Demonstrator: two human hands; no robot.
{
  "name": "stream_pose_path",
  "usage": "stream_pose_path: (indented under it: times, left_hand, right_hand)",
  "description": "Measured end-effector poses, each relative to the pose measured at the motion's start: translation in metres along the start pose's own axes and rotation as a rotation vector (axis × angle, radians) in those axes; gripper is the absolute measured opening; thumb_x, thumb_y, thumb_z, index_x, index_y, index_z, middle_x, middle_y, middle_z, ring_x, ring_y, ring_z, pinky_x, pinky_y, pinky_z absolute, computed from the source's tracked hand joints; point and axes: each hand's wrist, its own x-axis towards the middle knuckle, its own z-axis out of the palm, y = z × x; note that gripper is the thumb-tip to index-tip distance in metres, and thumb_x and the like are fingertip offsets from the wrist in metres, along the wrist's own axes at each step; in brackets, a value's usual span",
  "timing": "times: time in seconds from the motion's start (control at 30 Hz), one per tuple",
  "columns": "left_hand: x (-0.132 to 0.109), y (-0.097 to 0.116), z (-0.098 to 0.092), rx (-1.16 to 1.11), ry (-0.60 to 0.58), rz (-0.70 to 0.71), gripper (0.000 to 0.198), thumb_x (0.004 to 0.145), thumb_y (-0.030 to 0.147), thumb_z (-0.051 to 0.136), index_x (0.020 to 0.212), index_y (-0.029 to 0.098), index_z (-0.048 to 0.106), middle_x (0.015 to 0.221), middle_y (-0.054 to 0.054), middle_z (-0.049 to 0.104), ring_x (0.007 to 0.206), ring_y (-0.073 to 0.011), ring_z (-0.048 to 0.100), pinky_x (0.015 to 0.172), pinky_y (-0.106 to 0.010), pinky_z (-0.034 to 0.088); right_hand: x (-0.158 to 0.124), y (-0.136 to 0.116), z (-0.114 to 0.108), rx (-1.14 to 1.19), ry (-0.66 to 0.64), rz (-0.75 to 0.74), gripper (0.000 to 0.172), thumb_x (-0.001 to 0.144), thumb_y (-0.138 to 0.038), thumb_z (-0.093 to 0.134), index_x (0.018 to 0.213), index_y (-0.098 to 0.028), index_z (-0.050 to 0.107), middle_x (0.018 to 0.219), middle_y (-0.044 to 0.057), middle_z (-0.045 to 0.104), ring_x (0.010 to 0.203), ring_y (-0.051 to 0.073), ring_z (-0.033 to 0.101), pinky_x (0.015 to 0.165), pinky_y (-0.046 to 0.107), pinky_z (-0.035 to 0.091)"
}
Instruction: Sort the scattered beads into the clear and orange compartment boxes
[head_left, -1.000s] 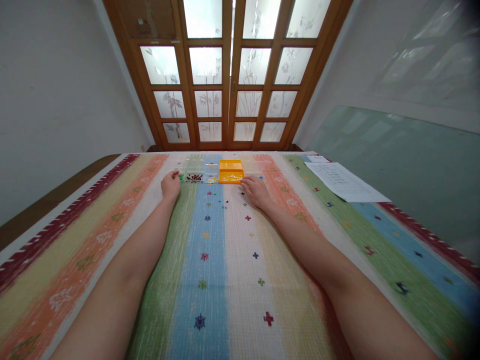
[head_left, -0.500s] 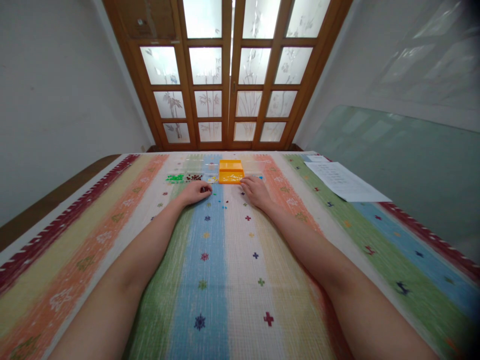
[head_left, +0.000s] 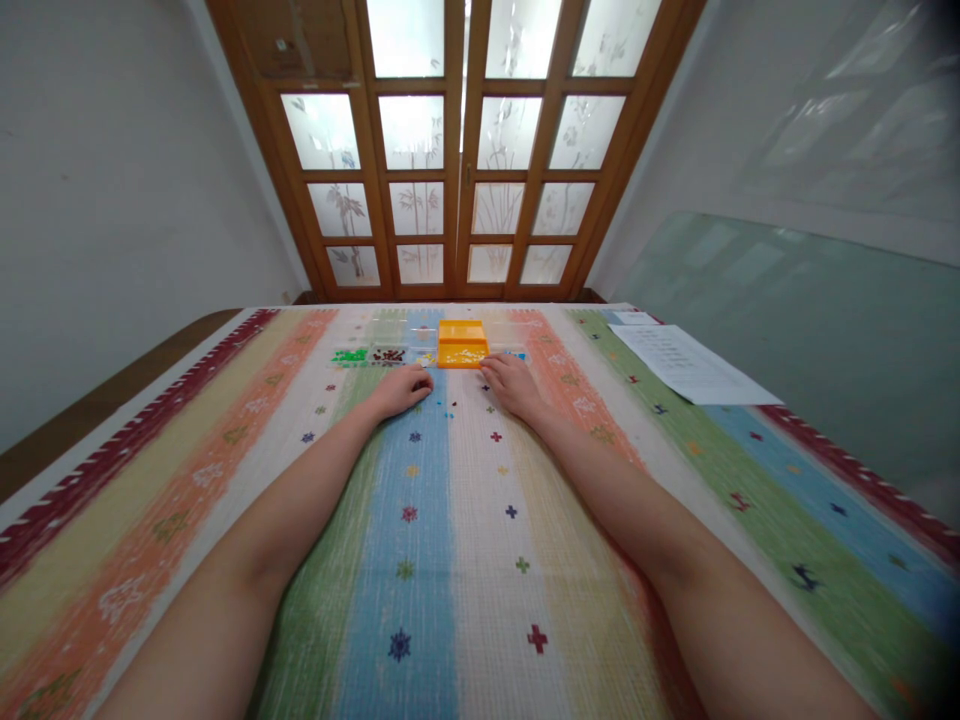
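An orange open box [head_left: 463, 329] with small white pieces in its front part stands near the far table edge. My right hand [head_left: 509, 382] rests at its front right corner, fingers bent together; what they hold, if anything, is too small to see. Left of the box, my left hand [head_left: 405, 389] is low over the cloth with its fingertips pressed together, their contents hidden. Clear boxes beside the orange one hold green pieces [head_left: 349, 356], dark brown pieces [head_left: 388, 355] and, on the right, blue pieces [head_left: 516, 355].
A few tiny blue and dark pieces [head_left: 448, 415] lie on the striped tablecloth [head_left: 487, 520] between my hands. Printed white sheets [head_left: 686, 362] lie at the right. Wooden glass-paned doors [head_left: 457, 180] stand beyond the table.
My left hand has shifted slightly to the right, toward the loose pieces, and its fingers have closed further. My right hand has hardly moved.
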Motion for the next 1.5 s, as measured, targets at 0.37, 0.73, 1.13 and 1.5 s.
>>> stream_pose_path:
  times: [0.37, 0.73, 1.13, 1.5]
  left_hand:
    - [-0.003, -0.018, 0.002, -0.096, 0.21, -0.175, 0.015, 0.094, 0.031, 0.059, 0.095, 0.023, 0.071, 0.091, -0.004, 0.073, 0.08, -0.0215, 0.063, 0.081, -0.034, 0.049]
    - [-0.003, -0.036, 0.001, -0.122, 0.348, -0.244, 0.018, 0.093, 0.029, 0.058, 0.1, 0.021, 0.072, 0.099, -0.007, 0.074, 0.088, -0.0231, 0.064, 0.084, -0.036, 0.051]
    - [-0.002, -0.046, 0.0, -0.223, 0.526, -0.325, 0.025, 0.094, 0.037, 0.061, 0.098, 0.018, 0.077, 0.096, -0.007, 0.077, 0.084, -0.0218, 0.066, 0.085, -0.034, 0.052]
    - [-0.008, -0.079, -0.015, -0.37, 0.877, -0.578, 0.031, 0.087, 0.031, 0.062, 0.107, 0.014, 0.079, 0.098, -0.008, 0.078, 0.086, -0.0213, 0.07, 0.081, -0.031, 0.055]
  right_hand:
    - [0.0, -0.002, -0.001, 0.014, -0.009, 0.003, 0.034, 0.108, -0.034, 0.048, 0.12, -0.022, 0.077, 0.128, 0.012, 0.072, 0.12, 0.028, 0.064, 0.11, 0.047, 0.047]
    - [0.0, -0.002, -0.001, 0.007, -0.013, -0.001, 0.032, 0.108, -0.032, 0.049, 0.119, -0.022, 0.077, 0.127, 0.012, 0.072, 0.12, 0.028, 0.064, 0.11, 0.046, 0.047]
    - [0.0, -0.005, -0.004, 0.011, -0.017, -0.001, 0.034, 0.108, -0.033, 0.048, 0.12, -0.022, 0.077, 0.127, 0.012, 0.072, 0.119, 0.028, 0.065, 0.109, 0.047, 0.048]
    - [0.0, -0.005, -0.003, 0.0, -0.032, -0.008, 0.032, 0.108, -0.034, 0.048, 0.119, -0.024, 0.077, 0.127, 0.011, 0.072, 0.12, 0.027, 0.064, 0.109, 0.046, 0.048]
